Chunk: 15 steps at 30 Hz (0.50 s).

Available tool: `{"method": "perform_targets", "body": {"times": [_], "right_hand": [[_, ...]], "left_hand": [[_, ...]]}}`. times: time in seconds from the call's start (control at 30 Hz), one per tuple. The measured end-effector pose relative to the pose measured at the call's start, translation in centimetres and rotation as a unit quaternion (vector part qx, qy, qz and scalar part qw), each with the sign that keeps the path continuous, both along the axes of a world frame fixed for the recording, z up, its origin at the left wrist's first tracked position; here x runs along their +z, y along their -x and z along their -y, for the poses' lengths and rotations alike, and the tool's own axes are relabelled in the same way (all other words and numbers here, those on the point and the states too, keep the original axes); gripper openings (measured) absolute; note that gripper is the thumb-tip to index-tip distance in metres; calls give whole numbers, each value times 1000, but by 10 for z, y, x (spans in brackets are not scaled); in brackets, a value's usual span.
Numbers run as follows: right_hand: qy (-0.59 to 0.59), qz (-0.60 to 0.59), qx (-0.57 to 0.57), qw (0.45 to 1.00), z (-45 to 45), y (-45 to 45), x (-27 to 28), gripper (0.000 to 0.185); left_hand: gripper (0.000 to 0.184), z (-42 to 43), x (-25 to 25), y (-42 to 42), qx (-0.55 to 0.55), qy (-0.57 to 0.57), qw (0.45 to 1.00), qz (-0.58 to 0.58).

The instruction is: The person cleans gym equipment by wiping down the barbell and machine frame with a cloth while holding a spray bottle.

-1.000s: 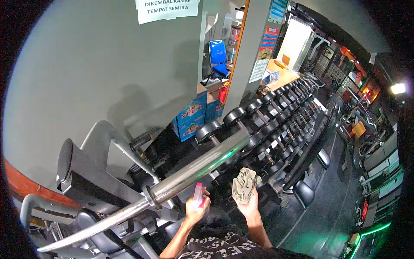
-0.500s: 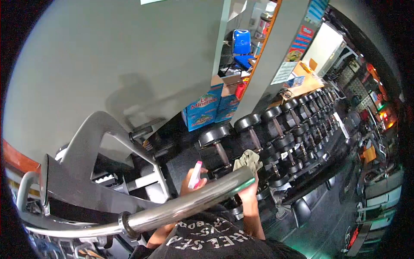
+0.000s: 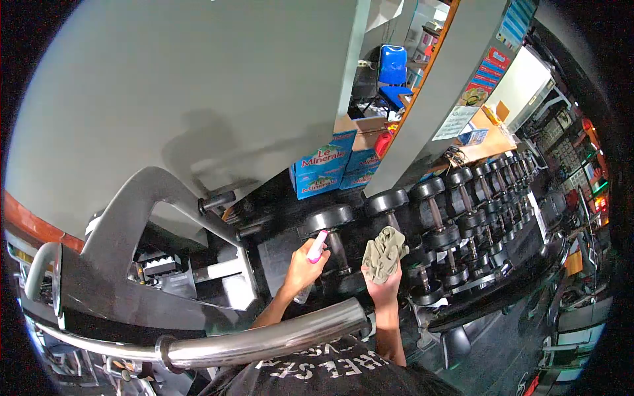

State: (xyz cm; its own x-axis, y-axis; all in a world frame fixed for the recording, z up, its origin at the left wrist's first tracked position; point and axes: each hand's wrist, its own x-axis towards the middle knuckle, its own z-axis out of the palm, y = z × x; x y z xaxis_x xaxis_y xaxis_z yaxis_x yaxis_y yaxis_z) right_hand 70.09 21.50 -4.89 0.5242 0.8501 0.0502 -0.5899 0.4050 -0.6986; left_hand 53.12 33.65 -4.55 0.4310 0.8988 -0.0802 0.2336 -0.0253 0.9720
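Observation:
My left hand (image 3: 303, 267) is closed around a spray bottle with a white and pink spray head (image 3: 317, 247). Part of its clear body (image 3: 303, 294) shows below the hand. A crumpled grey-green cloth (image 3: 385, 256) is gripped in my right hand (image 3: 382, 288), bunched above the fingers and hiding some of them. Between my torso and both hands runs a thick chrome bar (image 3: 277, 335), crossing in front of my forearms. The nearest dumbbell (image 3: 337, 241) lies just beyond my left hand, and another dumbbell (image 3: 388, 202) is behind the cloth.
A long rack of black dumbbells (image 3: 456, 231) stretches away to the right. To the left stands a grey machine frame (image 3: 119, 224). Blue cartons (image 3: 321, 165) are stacked by the wall (image 3: 198, 79). Further back are a blue chair (image 3: 393, 66) and a wooden desk (image 3: 492, 135).
Both hands have moved up and forward past the chrome bar, toward the dumbbells. The bar now sits lower in view and covers less of my hands. The spray bottle and cloth stay held.

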Motion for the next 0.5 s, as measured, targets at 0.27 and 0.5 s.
{"method": "perform_targets", "body": {"times": [0.27,0.5], "right_hand": [[81,278,-63,955,0,-12,5,49],[47,-202,-30,978,-26,-18,-9,38]], "left_hand": [[20,-10,-7,-11,-24,14,998,-63],[18,-7,-10,-4,19,7,999,-35]]}}
